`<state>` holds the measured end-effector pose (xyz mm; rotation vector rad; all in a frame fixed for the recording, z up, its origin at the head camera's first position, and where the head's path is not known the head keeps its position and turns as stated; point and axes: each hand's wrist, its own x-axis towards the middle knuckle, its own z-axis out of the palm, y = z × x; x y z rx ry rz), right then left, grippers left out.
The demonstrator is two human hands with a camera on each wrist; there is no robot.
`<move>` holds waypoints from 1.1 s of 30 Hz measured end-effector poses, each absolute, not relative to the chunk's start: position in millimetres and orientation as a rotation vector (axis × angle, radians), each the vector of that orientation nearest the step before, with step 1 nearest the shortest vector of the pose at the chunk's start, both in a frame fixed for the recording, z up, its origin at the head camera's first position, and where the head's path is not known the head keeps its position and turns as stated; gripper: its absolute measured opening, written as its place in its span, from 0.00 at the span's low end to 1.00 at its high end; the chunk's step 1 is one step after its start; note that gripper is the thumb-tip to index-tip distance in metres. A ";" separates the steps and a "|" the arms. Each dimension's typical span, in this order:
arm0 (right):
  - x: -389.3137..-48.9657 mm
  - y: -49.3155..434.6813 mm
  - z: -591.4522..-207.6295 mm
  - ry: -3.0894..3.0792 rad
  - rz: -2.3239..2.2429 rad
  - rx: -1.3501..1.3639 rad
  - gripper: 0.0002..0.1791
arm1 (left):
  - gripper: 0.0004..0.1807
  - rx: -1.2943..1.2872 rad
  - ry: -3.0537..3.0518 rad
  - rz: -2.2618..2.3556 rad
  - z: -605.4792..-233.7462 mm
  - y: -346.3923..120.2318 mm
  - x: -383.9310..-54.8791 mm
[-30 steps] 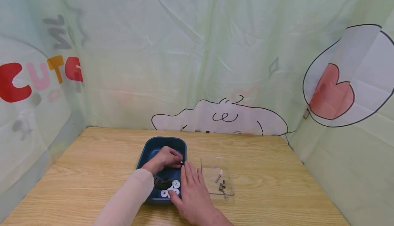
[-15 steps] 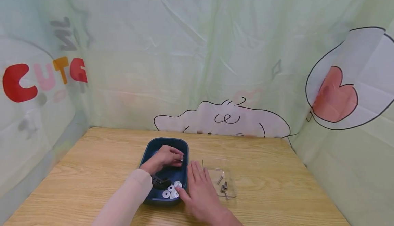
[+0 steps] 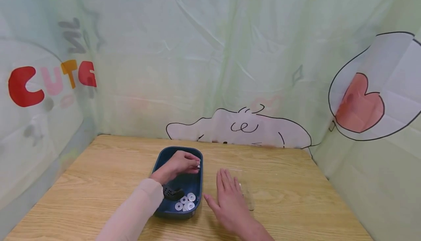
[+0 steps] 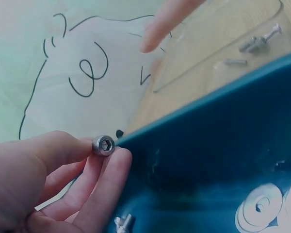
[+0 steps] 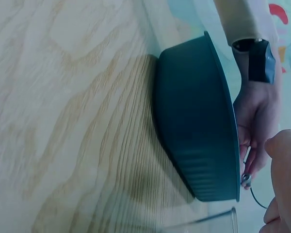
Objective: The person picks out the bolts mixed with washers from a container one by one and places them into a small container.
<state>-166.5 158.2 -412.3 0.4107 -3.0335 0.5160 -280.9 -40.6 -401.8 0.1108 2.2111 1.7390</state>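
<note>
My left hand point(image 3: 182, 163) pinches a socket-head bolt point(image 4: 103, 145) between thumb and fingers, its hex recess facing the left wrist camera. It hovers by the right rim of a dark blue tub point(image 3: 201, 182). In the tub lie several white washers point(image 3: 185, 202) at the near end, and a small metal screw point(image 4: 124, 223) shows below the hand. My right hand point(image 3: 231, 204), fingers straight, is over the left part of a shallow clear tray point(image 3: 250, 199). Several bolts point(image 4: 254, 44) in that tray show in the left wrist view; the right hand mostly hides them in the head view.
The tub and tray stand side by side on a wooden table point(image 3: 289, 190), with a gap between them. A black wrist device point(image 3: 171, 193) on the left wrist overlaps the tub. A printed curtain point(image 3: 197, 69) hangs behind the table and at both sides.
My right hand has moved from the tub's right rim rightward over the clear tray. My left hand has risen a little toward the tub's right rim, still pinching the bolt.
</note>
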 end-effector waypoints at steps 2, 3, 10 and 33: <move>-166.5 162.1 -413.6 -3.030 0.506 0.400 0.47 | 0.14 0.114 2.197 1.762 -399.9 -38.3 -281.1; -166.5 164.2 -414.1 -3.030 0.502 0.399 0.47 | 0.15 0.118 2.191 1.771 -398.8 -37.1 -281.1; -167.3 176.6 -416.5 -3.018 0.435 0.356 0.47 | 0.17 0.167 2.144 1.808 -393.2 -30.6 -281.1; -167.7 213.0 -423.2 -2.932 0.442 0.267 0.45 | 0.10 0.275 2.114 1.743 -388.0 12.0 -274.7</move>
